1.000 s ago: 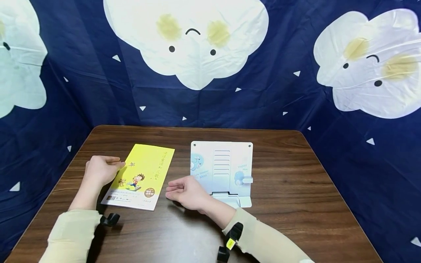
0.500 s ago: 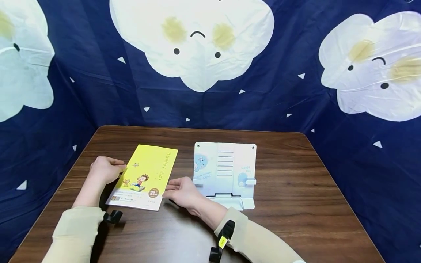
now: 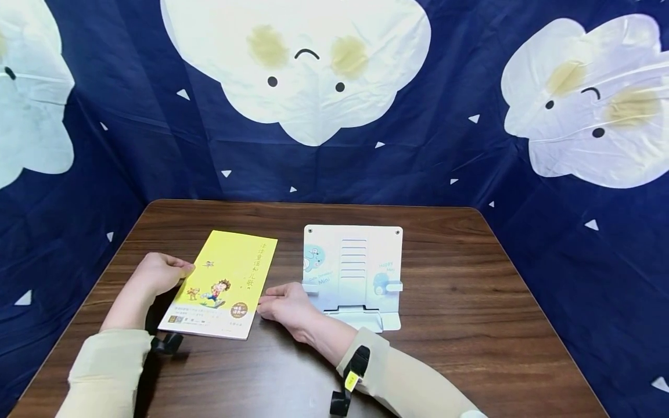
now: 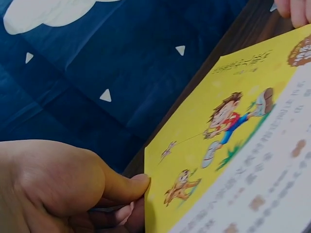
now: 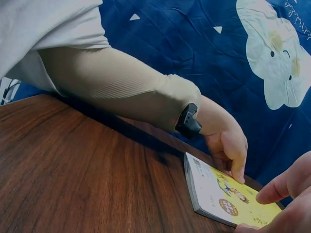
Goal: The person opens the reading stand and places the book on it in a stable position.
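Observation:
A thin yellow book [image 3: 225, 273] with a white lower band and a cartoon boy on its cover is on the left part of the table, between both hands. At its left edge my left hand [image 3: 159, 273] grips it, the thumb tip at the cover's edge and the other fingers curled in below, partly hidden. My right hand [image 3: 287, 307] holds the opposite edge near the round brown badge. The right wrist view has the right thumb [image 5: 273, 191] over the cover and a fingertip low at the edge. Just right of that hand stands a white book stand [image 3: 352, 267] with blue cartoon prints.
The brown wood-grain table [image 3: 444, 348] carries the book and the stand. Dark blue cloth [image 3: 251, 157] with white clouds hangs behind and on both sides. A small black device [image 3: 167, 343] is strapped to the left wrist, another [image 3: 349, 380] to the right.
My right hand has moved left from beside the book onto its right edge. The book has shifted slightly, its near edge a little closer to me. The left hand stays at the left edge.

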Demonstrator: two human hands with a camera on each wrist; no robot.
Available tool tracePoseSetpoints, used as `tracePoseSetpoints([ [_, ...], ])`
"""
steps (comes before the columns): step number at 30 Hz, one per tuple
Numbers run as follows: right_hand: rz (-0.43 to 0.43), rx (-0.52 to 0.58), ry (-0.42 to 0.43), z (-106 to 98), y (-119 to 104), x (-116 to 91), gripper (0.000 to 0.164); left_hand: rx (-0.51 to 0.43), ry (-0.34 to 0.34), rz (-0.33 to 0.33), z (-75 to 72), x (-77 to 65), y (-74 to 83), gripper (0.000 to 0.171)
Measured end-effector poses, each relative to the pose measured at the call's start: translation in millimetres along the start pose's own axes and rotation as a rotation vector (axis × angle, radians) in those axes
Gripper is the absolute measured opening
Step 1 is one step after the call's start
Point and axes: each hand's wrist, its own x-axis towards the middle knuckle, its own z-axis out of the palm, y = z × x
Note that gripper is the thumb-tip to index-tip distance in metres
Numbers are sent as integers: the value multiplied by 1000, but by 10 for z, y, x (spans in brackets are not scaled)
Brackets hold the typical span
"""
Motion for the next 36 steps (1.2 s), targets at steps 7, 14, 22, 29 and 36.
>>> tracePoseSetpoints([
  [7,-2,-20,2,-6,5,4,58,-106,-134,-27,-35,-7,-24,56],
  [14,-55,-93,10,7,67,16,52,-299,-147,40,-36,-45,-58,55],
  [22,-65,-101,56,34,92,52,44,-546,-177,117,-96,-137,8,26],
  [29,-81,-91,107,88,121,82,39,-643,-189,133,-128,-183,21,10],
  [36,-73,-55,147,123,126,104,33,-768,-213,127,-151,-215,18,22],
])
